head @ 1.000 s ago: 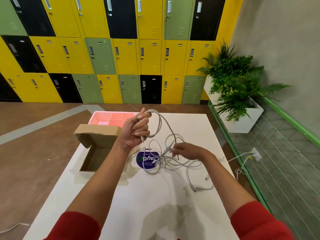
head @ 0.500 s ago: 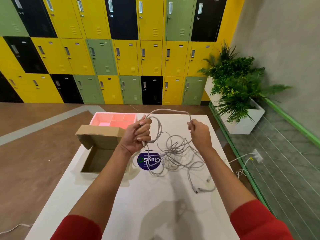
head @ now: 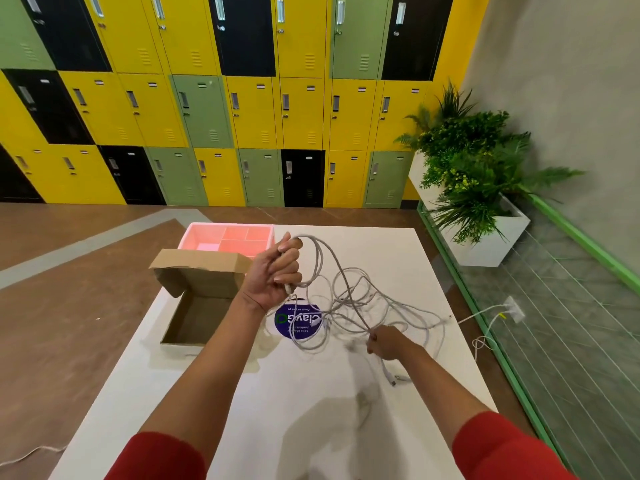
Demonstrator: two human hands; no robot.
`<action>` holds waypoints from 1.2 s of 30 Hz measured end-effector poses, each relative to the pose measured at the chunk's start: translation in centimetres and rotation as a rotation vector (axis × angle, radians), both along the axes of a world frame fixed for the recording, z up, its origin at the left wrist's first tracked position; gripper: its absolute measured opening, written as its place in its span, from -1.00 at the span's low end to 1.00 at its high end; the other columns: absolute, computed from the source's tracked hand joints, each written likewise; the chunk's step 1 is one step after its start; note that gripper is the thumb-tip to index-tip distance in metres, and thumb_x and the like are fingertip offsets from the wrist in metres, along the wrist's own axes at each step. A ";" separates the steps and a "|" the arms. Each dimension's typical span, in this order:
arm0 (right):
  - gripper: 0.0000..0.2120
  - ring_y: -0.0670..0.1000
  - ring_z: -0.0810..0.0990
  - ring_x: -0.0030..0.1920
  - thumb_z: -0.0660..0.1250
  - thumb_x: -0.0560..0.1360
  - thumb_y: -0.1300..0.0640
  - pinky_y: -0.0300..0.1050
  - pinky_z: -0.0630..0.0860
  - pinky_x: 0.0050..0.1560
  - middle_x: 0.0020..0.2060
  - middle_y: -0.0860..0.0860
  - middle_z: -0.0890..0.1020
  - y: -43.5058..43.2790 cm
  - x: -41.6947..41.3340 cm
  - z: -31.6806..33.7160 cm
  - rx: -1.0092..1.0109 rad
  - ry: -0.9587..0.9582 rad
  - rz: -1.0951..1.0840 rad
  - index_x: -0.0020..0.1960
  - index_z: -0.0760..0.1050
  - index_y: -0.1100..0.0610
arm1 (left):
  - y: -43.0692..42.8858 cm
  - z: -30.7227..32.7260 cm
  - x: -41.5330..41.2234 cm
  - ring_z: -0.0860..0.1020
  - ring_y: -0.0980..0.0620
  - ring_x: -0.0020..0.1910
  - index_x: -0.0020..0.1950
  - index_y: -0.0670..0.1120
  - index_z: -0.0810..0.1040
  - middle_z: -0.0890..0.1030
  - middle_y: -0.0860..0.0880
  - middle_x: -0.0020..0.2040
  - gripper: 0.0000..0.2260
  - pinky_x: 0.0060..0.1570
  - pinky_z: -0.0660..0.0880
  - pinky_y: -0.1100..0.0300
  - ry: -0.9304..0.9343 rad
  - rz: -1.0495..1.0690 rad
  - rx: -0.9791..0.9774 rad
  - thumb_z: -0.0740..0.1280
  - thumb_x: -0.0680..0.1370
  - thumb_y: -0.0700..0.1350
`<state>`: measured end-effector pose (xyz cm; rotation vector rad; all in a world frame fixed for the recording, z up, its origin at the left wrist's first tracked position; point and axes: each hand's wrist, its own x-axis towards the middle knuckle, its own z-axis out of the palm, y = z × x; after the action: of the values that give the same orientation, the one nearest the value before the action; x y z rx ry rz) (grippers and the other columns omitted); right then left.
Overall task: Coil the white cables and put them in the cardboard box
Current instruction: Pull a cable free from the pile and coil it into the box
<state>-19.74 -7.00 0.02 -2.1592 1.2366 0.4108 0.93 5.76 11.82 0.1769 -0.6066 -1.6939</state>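
A tangle of white cables [head: 349,306] lies on the white table [head: 311,427], partly lifted. My left hand [head: 277,271] is raised above the table, shut on loops of one cable with a plug end hanging below the fist. My right hand [head: 388,341] is low near the table, pinching a strand of the same tangle. The open cardboard box [head: 194,320] sits at the table's left edge, just left of my left forearm, its flap standing up. Nothing shows inside the box.
A pink divided tray [head: 228,237] stands behind the box. A round blue sticker [head: 298,320] lies under the cables. Loose plug ends [head: 394,377] rest near the right edge. A planter [head: 478,188] and green-framed glass rail stand to the right; lockers line the back.
My right hand dropped from up beside the left hand down to the tangle near the table and took a new strand. The left hand stayed raised with its loops.
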 end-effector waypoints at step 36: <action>-0.87 -0.10 0.45 -0.30 0.08 0.66 0.19 -0.25 0.43 -0.25 -0.28 -0.02 0.49 1.4 4.7 14.8 0.125 -0.885 0.139 0.02 0.37 0.20 | -1.2 -0.1 -1.3 0.26 0.19 -0.53 -0.19 -0.11 0.40 0.27 0.08 -0.45 -0.69 -0.41 0.35 0.37 -0.234 0.278 0.285 0.05 0.65 0.00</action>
<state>-15.03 -5.60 14.86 -1.9540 0.5427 -0.3856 -0.37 4.54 11.69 0.6416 -0.4834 -1.4913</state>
